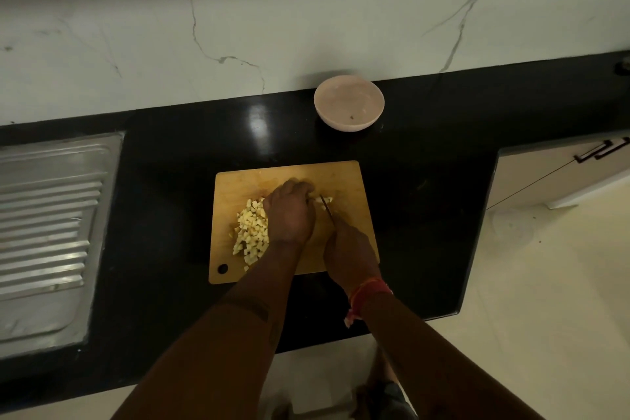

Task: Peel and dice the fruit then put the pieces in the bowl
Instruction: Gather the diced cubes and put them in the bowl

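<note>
A wooden cutting board (344,177) lies on the black counter. A heap of pale diced fruit (250,232) sits on its left half. My left hand (289,211) is curled over a remaining strip of fruit (325,200) near the board's middle and holds it down. My right hand (349,249) grips the handle of a knife (326,206), whose thin blade stands across that strip just right of my left fingers. A pale pink bowl (348,107) stands behind the board by the wall, with only a small dark speck inside.
A steel sink drainboard (47,225) is set into the black counter (170,181) at the left. The counter ends at the right, where a cabinet with a dark handle (603,152) and light floor tiles show. A marble wall rises behind.
</note>
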The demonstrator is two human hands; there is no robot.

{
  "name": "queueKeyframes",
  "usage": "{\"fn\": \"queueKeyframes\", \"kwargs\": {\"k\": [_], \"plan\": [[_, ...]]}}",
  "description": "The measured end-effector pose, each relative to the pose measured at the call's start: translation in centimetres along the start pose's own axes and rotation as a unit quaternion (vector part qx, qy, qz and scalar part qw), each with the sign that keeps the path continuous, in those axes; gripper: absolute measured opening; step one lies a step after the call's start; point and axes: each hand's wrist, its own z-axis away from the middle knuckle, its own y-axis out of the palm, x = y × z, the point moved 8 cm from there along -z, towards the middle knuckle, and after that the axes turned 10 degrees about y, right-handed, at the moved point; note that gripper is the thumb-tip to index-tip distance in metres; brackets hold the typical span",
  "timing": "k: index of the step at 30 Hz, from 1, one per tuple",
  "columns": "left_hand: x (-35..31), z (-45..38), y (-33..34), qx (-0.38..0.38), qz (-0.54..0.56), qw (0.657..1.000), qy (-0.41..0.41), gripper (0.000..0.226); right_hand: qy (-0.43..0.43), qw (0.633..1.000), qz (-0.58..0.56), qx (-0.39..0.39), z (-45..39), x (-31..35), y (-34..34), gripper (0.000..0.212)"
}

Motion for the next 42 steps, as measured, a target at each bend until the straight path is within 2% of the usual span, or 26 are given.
{"fn": "queueKeyframes", "kwargs": {"k": [5, 9, 12, 20, 23, 26, 29, 32, 34, 36, 42], "plan": [[0.2, 0.0, 0.1, 0.016, -0.029, 0.999, 0.012, 0.022, -0.044, 0.997, 0.059, 0.017, 0.2, 1.8, -0.1, 0.045], [0.2, -0.1, 0.1, 0.023, -0.037, 0.999, 0.015, 0.021, -0.007, 0.996, 0.085, 0.035, -1.0, 1.4, 0.7, 0.039], [0.2, -0.3, 0.1, 0.026, -0.047, 0.999, 0.006, 0.018, 0.028, 0.997, 0.065, 0.039, -1.6, 0.9, 1.3, 0.036], [-0.1, -0.8, 0.0, 0.042, -0.077, 0.996, 0.005, 0.019, 0.042, 0.998, 0.027, 0.046, 0.6, -2.1, 1.8, 0.044], [-0.3, -0.2, -0.2, 0.031, -0.078, 0.996, 0.008, 0.022, 0.031, 0.999, 0.011, 0.020, 0.5, -2.4, 1.2, 0.047], [-0.1, 0.9, -0.3, -0.001, -0.022, 1.000, -0.017, 0.022, 0.024, 0.999, -0.019, -0.014, 0.0, -1.7, 0.3, 0.051], [0.1, 2.0, -0.4, -0.029, 0.005, 0.999, -0.034, 0.021, 0.042, 0.998, 0.042, 0.003, -1.0, -1.5, 0.8, 0.049], [0.1, 2.3, -0.7, -0.035, 0.013, 0.999, -0.019, 0.022, 0.005, 0.994, 0.101, 0.032, 0.1, 0.2, 2.2, 0.044], [0.4, 2.4, -1.0, -0.033, 0.020, 0.999, -0.014, 0.022, -0.025, 0.998, 0.054, 0.038, 1.1, 1.0, 3.0, 0.050], [0.7, 2.6, -1.8, -0.041, 0.028, 0.999, -0.014, 0.021, -0.021, 1.000, -0.014, 0.012, 1.1, 1.0, 2.6, 0.050], [-0.3, 3.1, -2.7, -0.047, 0.062, 0.997, 0.019, 0.009, 0.070, 0.994, -0.085, -0.013, -1.0, -1.7, 0.1, 0.042]]}}
